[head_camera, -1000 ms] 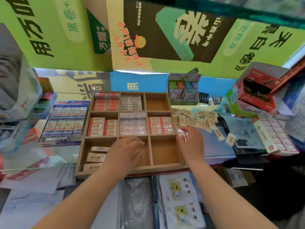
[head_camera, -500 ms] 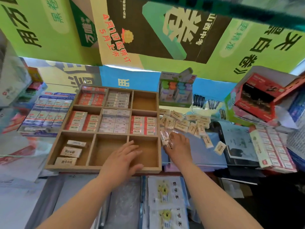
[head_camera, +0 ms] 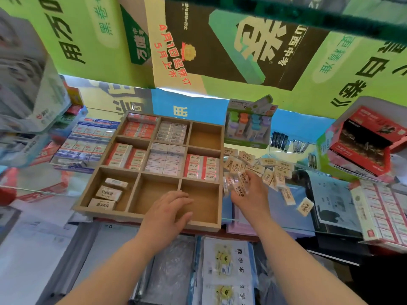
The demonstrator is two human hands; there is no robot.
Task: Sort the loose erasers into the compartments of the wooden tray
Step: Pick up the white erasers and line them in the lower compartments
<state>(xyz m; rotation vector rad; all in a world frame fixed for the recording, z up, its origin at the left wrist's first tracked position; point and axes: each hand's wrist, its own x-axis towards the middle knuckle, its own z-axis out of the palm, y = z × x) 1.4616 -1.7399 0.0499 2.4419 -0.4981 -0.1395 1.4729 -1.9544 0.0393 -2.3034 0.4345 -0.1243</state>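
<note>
The right hand (head_camera: 250,192) clutches a few wrapped erasers (head_camera: 239,188) at the edge of the loose pile (head_camera: 264,166), print too blurred to read, just right of the wooden tray (head_camera: 105,213). The left hand (head_camera: 168,213), fingers relaxed, is over the tray's front wall, drawn back from the middle compartment since a second ago. Nearer the person lies a notebook (head_camera: 229,267) marked 数学本.

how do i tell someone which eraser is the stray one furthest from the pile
Start at the wooden tray and look to its right, past the heap of cream erasers where the right hand grips a few. The stray eraser lies nearest the printed sheet, alone and tilted, touching no other.
</note>
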